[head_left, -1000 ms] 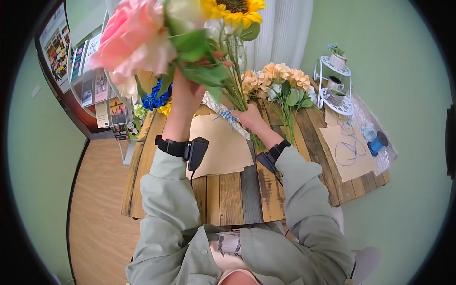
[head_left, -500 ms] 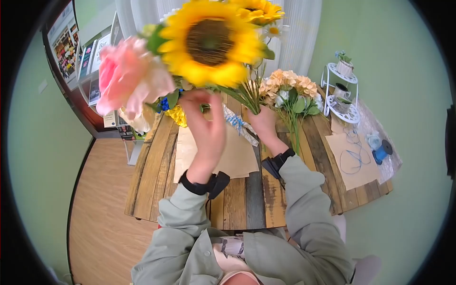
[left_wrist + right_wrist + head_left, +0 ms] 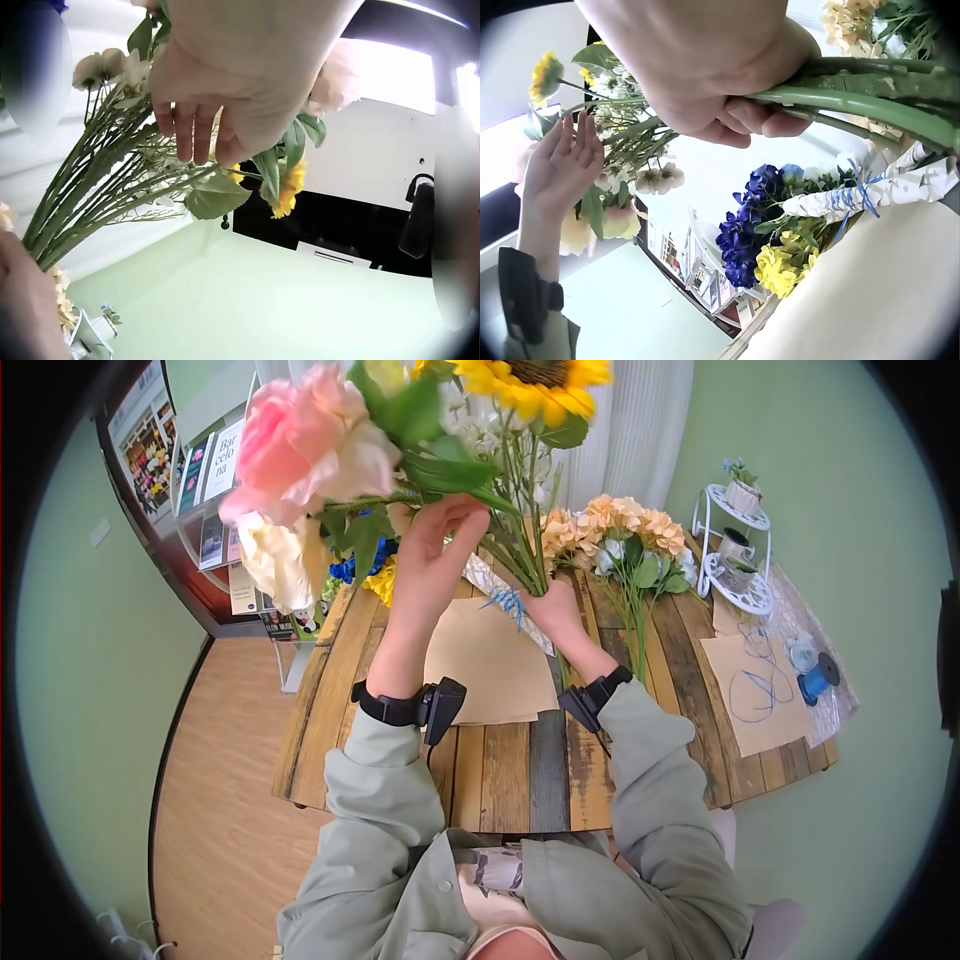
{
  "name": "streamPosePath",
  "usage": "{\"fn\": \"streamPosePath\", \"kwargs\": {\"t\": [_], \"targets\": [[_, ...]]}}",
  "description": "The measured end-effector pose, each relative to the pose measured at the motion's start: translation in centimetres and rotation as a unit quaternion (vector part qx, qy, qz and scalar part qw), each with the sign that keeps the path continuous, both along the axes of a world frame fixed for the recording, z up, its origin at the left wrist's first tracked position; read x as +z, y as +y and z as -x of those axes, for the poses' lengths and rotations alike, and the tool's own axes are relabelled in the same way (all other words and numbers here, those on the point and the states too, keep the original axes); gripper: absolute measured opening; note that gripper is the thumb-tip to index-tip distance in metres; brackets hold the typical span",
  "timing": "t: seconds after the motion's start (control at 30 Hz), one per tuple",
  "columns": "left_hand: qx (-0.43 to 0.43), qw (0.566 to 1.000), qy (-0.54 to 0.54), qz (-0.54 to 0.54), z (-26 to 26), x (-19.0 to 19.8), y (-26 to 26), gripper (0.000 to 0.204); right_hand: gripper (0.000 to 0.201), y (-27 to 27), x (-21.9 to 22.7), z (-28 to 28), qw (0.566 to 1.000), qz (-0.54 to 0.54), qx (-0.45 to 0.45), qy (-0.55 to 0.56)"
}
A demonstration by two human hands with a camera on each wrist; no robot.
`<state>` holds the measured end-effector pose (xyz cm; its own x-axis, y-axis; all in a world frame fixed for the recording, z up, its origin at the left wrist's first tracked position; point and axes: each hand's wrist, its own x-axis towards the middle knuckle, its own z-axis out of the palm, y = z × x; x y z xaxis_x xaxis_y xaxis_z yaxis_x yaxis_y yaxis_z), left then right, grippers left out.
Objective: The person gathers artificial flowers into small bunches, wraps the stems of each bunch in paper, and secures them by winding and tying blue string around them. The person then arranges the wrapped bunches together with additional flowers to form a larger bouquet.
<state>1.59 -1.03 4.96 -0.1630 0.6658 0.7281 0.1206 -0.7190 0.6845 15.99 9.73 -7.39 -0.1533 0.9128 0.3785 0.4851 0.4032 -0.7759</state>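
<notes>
Head: the right hand (image 3: pixel 556 615) grips a green-stemmed pink, cream and yellow bouquet (image 3: pixel 425 465) above the plank table (image 3: pixel 508 780), blooms cut off.

Left wrist: the left hand's (image 3: pixel 232 75) fingers are slightly apart, loosely bent; stem contact is unclear.

Right wrist: fingers curl round stems beside a blue-tied white-wrapped bundle (image 3: pixel 832 203).

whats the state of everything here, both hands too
bouquet: held up above the table
left hand: open, close to the bouquet
right hand: curled round the stems
wrapped bouquet: tied with blue string, lying down
brown paper: flat on the table
peach flowers: unwrapped, on the table
spool: string wound on it
</notes>
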Motion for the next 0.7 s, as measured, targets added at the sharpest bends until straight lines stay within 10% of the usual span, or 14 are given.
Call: {"fn": "streamPosePath", "kwargs": {"t": [0.2, 0.27, 0.3, 0.33, 0.47, 0.53, 0.57, 0.7], "targets": [[0.087, 0.954, 0.285, -0.017, -0.1, 0.2, -2.9, 0.034, 0.041, 1.5, -1.2, -0.2, 0.992, 0.079, 0.003, -0.094], [-0.148, 0.979, 0.137, -0.019, -2.7, 0.6, -4.1, 0.043, 0.052, -0.1, 0.8, -0.4, 0.978, 0.141, -0.036, -0.152], [0.033, 0.927, 0.365, -0.081, -2.5, 0.6, -4.2, 0.050, 0.043, 3.5, -4.0, 0.3, 0.960, 0.114, 0.171, 0.189], [0.210, 0.790, 0.559, -0.136, -2.3, 0.4, -4.2, 0.057, 0.034, 6.9, -8.7, 1.1, 0.789, 0.068, 0.351, 0.500], [0.067, 0.838, 0.534, -0.086, -1.8, -0.7, -3.9, 0.049, 0.030, 5.8, -6.6, 0.6, 0.909, 0.121, 0.242, 0.318], [-0.158, 0.980, 0.114, 0.046, -0.7, -2.0, -2.2, 0.038, 0.028, 4.4, -4.4, 0.2, 0.958, 0.153, 0.159, 0.185], [-0.026, 0.945, 0.326, -0.029, 0.9, -1.6, -1.9, 0.039, 0.027, 3.6, -3.3, 0.1, 0.972, 0.169, 0.116, 0.117], [0.006, 0.986, 0.165, -0.037, 1.2, -2.1, 0.1, 0.045, 0.026, 1.8, -0.5, -0.4, 0.983, 0.119, 0.088, 0.113]]}}
